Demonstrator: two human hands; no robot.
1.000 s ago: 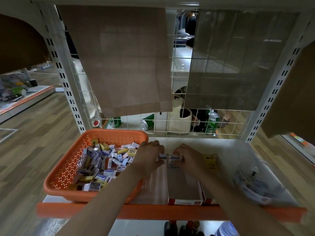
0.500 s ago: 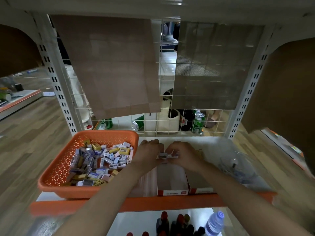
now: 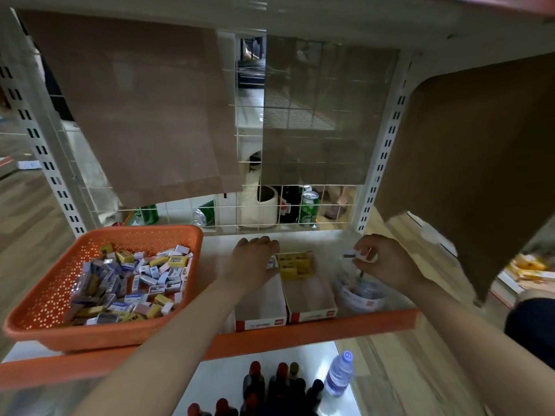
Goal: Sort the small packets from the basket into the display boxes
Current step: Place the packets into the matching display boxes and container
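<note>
Sitting at 9 o'clock on the shelf (image 3: pixel 330 331), the orange basket (image 3: pixel 54 283) is being occupied by a heap of small packets (image 3: pixel 144 277) in white, blue and yellow. At its 3 o'clock, the left hand (image 3: pixel 252 262) is being held palm-down over the far end of the left display box (image 3: pixel 261 304), fingers bent; whether anything is being gripped cannot be told. Just beside it, yellow packets (image 3: pixel 295 264) are being stored at the 12 o'clock end of the right display box (image 3: pixel 312 298). Further toward 3 o'clock, a white packet (image 3: pixel 350 254) is being pinched by the right hand (image 3: pixel 387 262) above a clear tub (image 3: pixel 360 295).
</note>
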